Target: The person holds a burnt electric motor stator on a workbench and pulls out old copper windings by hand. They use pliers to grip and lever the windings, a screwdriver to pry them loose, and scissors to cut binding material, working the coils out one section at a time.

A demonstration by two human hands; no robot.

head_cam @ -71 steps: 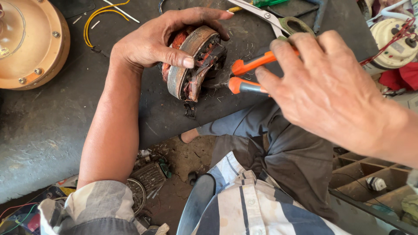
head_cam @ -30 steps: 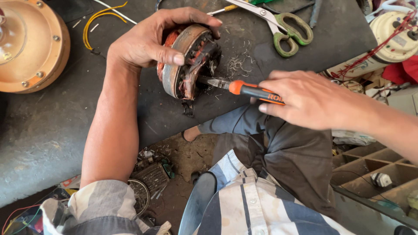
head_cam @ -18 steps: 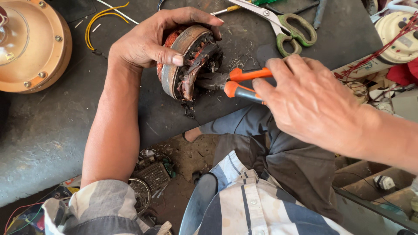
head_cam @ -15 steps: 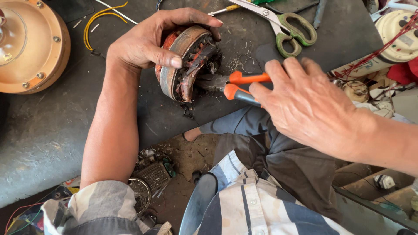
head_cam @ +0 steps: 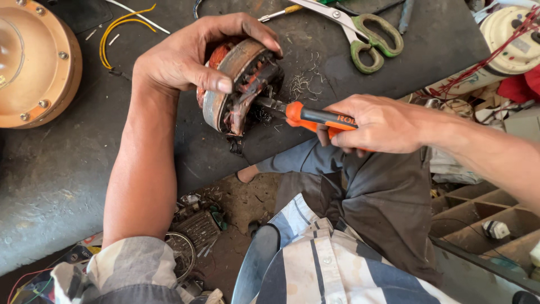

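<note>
Fingers of the left hand [head_cam: 185, 56] clamp the motor stator [head_cam: 239, 84] upright on the dark bench [head_cam: 67, 169]; the right hand [head_cam: 374, 124] grips orange pliers [head_cam: 315, 116] nosing into its windings. Brace firmly, pull straight, small bites.

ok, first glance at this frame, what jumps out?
Centre frame, the left hand grips a round motor stator with coppery windings, on edge on the dark bench. The right hand pushes orange-handled pliers into its face. Green-handled scissors lie top right, a tan round housing top left.
</note>
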